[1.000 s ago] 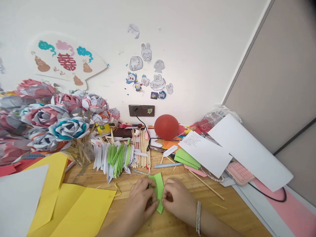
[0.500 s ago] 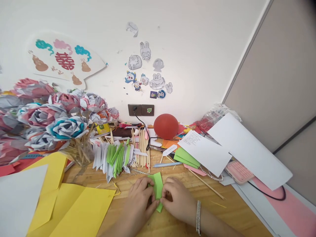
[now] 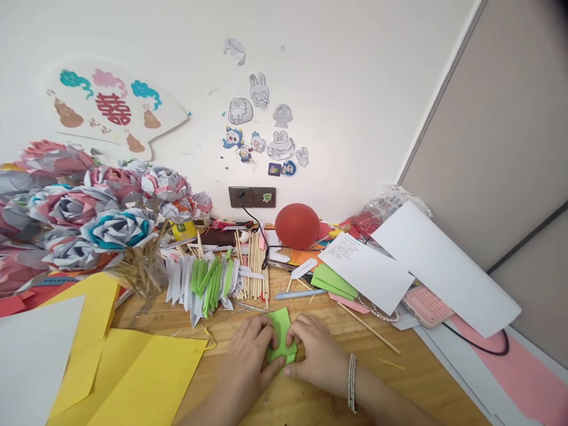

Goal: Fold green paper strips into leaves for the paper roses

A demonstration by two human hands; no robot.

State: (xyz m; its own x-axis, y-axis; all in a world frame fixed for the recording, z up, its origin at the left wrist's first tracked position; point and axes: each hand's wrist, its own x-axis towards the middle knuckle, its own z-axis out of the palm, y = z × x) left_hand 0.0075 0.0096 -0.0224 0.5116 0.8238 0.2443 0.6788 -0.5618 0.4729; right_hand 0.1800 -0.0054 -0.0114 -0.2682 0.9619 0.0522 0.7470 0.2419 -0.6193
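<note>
A small green folded paper [image 3: 281, 334] lies on the wooden table [image 3: 399, 384] right in front of me. My left hand [image 3: 248, 358] pinches its left edge, fingers curled and pressed on the paper. My right hand [image 3: 317, 355], with a bead bracelet [image 3: 352, 381] at the wrist, presses the right edge and lower corner with thumb and fingertips. Both hands meet over the lower half of the paper, which hides that part.
Yellow sheets [image 3: 133, 378] lie at left, next to a glass of paper roses [image 3: 110, 231]. Behind the hands are folded green and white pieces [image 3: 204, 284], wooden sticks [image 3: 255, 266], a red balloon [image 3: 297, 226], white sheets [image 3: 399, 266] and a pink keyboard [image 3: 426, 305].
The green paper's lower tip has been folded up under my fingers, so the piece looks shorter. Both hands have closed in over it. The view shifted slightly.
</note>
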